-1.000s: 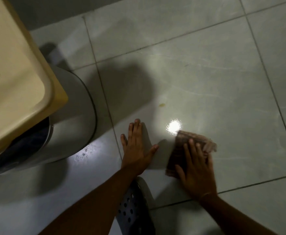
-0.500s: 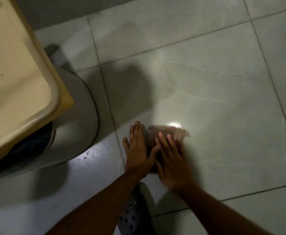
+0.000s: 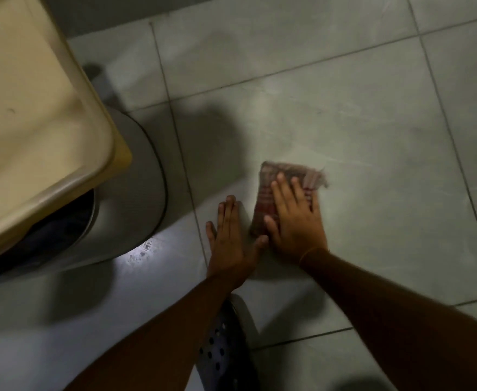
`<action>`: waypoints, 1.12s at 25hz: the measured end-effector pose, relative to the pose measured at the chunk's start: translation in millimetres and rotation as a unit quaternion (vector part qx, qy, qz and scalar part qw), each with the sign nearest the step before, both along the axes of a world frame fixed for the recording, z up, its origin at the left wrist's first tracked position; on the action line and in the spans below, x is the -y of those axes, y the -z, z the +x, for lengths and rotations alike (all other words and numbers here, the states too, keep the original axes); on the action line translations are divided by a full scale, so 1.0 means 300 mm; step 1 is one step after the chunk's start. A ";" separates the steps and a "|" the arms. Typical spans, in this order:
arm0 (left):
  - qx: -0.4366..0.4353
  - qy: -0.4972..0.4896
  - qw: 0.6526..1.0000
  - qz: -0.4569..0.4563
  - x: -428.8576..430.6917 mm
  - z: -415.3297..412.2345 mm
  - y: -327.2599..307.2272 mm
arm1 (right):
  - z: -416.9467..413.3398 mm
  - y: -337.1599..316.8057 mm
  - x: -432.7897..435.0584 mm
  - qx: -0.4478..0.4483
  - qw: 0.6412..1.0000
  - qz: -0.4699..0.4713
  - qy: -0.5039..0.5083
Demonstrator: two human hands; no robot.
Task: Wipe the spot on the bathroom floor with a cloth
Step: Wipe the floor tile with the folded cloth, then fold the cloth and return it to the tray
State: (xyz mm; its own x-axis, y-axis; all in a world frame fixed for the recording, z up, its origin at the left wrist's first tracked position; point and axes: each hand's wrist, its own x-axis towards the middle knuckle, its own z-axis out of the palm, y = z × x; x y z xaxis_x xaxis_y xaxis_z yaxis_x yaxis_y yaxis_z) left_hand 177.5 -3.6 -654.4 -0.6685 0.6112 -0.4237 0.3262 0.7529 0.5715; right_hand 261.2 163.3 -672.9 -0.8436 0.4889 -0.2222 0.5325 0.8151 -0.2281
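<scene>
A folded brownish striped cloth [image 3: 276, 179] lies flat on the grey tiled floor [image 3: 372, 131]. My right hand [image 3: 293, 218] presses down on it with fingers spread, covering its near half. My left hand [image 3: 230, 244] rests palm down on the tile just left of the cloth, fingers together, its thumb touching the right hand. No spot shows on the floor; the cloth and hand hide the tile beneath them.
A cream-coloured basin edge [image 3: 48, 136] overhangs a grey rounded pedestal [image 3: 135, 198] at the left. A grey perforated clog [image 3: 226, 348] sits on the floor between my forearms. Grout lines cross the tiles to the right and behind.
My right hand slid the cloth left toward my left hand, then forward and to the right. The yellowish spot seen a second ago no longer shows. My left hand stayed planted.
</scene>
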 end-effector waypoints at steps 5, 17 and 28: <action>0.003 -0.055 0.998 0.023 0.028 0.093 -0.115 | 0.387 -0.109 0.159 0.013 0.993 -0.047 -0.106; 0.333 -0.190 0.919 -0.090 -0.245 0.155 -0.340 | 0.184 -0.336 0.085 -0.026 0.662 -0.432 0.613; 0.048 -0.136 0.984 0.101 -0.330 -0.395 -1.273 | -0.381 -1.332 -0.110 -0.191 0.846 -0.388 0.311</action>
State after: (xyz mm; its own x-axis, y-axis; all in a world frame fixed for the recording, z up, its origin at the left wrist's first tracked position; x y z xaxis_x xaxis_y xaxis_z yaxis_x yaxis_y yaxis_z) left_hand 59.1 95.5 -272.4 -0.7819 0.4938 -0.3805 0.0657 0.6723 0.7373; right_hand 146.8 196.3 -273.2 -0.5591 0.6963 -0.4501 0.5708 -0.0704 -0.8181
